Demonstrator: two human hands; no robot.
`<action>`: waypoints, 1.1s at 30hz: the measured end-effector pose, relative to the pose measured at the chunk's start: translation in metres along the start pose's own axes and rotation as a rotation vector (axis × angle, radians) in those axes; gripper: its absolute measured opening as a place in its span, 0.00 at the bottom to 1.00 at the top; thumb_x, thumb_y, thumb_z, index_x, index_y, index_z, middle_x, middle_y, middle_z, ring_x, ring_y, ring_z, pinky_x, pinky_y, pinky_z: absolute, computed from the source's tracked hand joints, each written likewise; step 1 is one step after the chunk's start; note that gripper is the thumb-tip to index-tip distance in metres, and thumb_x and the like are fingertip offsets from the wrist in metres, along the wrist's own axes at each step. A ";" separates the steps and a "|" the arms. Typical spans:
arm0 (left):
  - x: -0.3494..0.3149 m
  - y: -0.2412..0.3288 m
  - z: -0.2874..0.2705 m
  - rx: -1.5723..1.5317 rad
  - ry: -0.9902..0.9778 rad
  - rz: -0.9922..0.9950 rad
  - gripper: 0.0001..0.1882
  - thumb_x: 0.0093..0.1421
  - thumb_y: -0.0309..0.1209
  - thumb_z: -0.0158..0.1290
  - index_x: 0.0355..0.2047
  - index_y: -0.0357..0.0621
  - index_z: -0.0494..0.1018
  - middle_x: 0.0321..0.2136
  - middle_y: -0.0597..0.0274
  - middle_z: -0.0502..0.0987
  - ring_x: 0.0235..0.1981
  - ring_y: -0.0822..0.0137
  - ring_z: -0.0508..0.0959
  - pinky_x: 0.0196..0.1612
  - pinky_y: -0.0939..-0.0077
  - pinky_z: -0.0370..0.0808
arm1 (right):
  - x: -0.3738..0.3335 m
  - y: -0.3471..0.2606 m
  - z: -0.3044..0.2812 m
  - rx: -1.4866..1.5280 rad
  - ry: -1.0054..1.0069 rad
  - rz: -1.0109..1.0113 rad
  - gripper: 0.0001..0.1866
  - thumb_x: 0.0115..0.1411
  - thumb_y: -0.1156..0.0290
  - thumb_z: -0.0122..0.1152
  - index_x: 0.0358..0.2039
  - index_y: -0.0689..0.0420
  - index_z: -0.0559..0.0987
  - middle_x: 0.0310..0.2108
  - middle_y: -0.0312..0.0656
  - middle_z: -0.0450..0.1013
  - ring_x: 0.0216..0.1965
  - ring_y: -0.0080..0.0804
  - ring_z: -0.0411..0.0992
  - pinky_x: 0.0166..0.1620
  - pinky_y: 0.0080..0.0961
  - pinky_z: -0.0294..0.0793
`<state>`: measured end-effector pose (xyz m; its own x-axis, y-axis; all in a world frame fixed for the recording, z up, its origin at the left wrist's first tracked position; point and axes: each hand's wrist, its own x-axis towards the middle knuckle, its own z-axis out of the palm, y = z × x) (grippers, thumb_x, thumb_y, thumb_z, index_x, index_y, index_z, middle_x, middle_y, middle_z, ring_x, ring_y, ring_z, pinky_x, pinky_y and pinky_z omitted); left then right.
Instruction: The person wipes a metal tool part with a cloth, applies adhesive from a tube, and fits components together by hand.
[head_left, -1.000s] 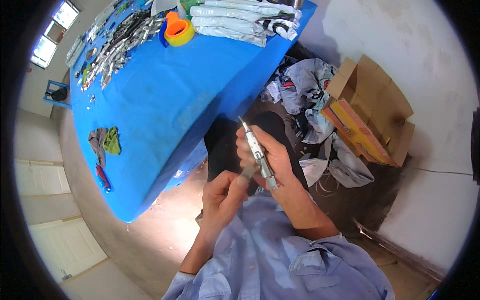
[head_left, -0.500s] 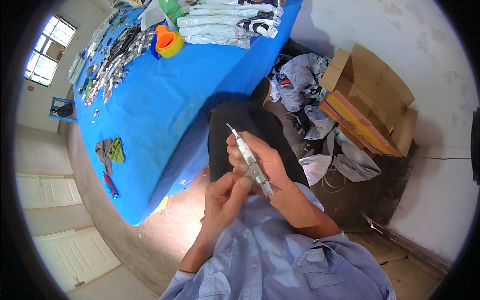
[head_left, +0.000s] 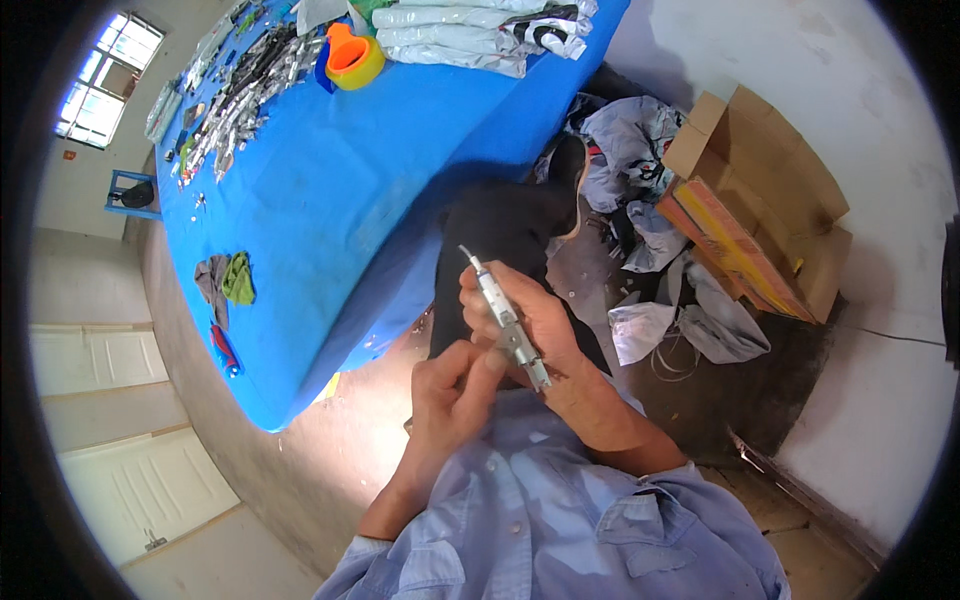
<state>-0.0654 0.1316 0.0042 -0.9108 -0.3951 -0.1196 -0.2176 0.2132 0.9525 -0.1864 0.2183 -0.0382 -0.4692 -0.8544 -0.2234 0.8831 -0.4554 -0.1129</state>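
A slim white-and-grey mechanism (head_left: 500, 316) with a thin metal shaft at its upper end lies slantwise over my lap. It looks like the inside of an electric toothbrush. My right hand (head_left: 546, 325) is closed round it from the right, fingers curled behind the upper half. My left hand (head_left: 452, 392) is closed too, its thumb and forefinger pinched at the mechanism's left side, near the middle. Whatever small part may sit between those fingertips is hidden. The forked lower end of the mechanism sticks out over my right wrist.
A blue-covered table (head_left: 330, 190) stands at the left, bearing many silvery parts (head_left: 235, 115), an orange-and-yellow tape dispenser (head_left: 353, 62), white plastic packages (head_left: 450, 40), cloths (head_left: 238, 279) and a red-and-blue tool (head_left: 222, 349). On the right are an open cardboard box (head_left: 770, 190) and heaped bags (head_left: 630, 140).
The view has shifted slightly, and my foot shows more beside the table. Both hands keep their hold on the mechanism with little visible movement.
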 end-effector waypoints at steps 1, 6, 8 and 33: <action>0.004 0.005 -0.001 -0.033 0.010 -0.023 0.18 0.73 0.37 0.54 0.27 0.38 0.75 0.17 0.69 0.74 0.19 0.80 0.70 0.22 0.81 0.63 | 0.004 0.004 0.000 -0.014 0.011 -0.002 0.19 0.77 0.58 0.47 0.47 0.62 0.75 0.30 0.35 0.69 0.24 0.18 0.63 0.28 0.16 0.64; 0.004 -0.017 -0.007 -0.016 0.024 -0.062 0.19 0.73 0.38 0.53 0.27 0.38 0.76 0.16 0.69 0.73 0.18 0.79 0.70 0.22 0.80 0.63 | 0.017 0.015 -0.020 -0.040 -0.031 0.082 0.19 0.77 0.57 0.45 0.47 0.62 0.76 0.30 0.36 0.70 0.27 0.23 0.66 0.33 0.19 0.68; 0.005 -0.022 -0.011 -0.002 0.003 -0.085 0.19 0.73 0.38 0.53 0.27 0.39 0.76 0.16 0.69 0.72 0.18 0.79 0.70 0.22 0.80 0.63 | 0.021 0.018 -0.027 -0.012 -0.030 0.109 0.19 0.77 0.58 0.45 0.47 0.62 0.75 0.29 0.36 0.70 0.27 0.22 0.66 0.33 0.19 0.68; 0.021 -0.063 -0.022 0.012 0.051 -0.194 0.20 0.73 0.39 0.53 0.26 0.39 0.74 0.15 0.69 0.72 0.18 0.79 0.69 0.21 0.81 0.63 | 0.063 0.027 -0.056 -0.043 0.071 0.222 0.19 0.77 0.58 0.47 0.44 0.63 0.75 0.28 0.36 0.69 0.26 0.22 0.66 0.30 0.18 0.68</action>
<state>-0.0629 0.0907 -0.0518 -0.8324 -0.4745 -0.2863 -0.3921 0.1390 0.9094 -0.1917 0.1659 -0.1094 -0.2630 -0.9121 -0.3146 0.9648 -0.2458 -0.0939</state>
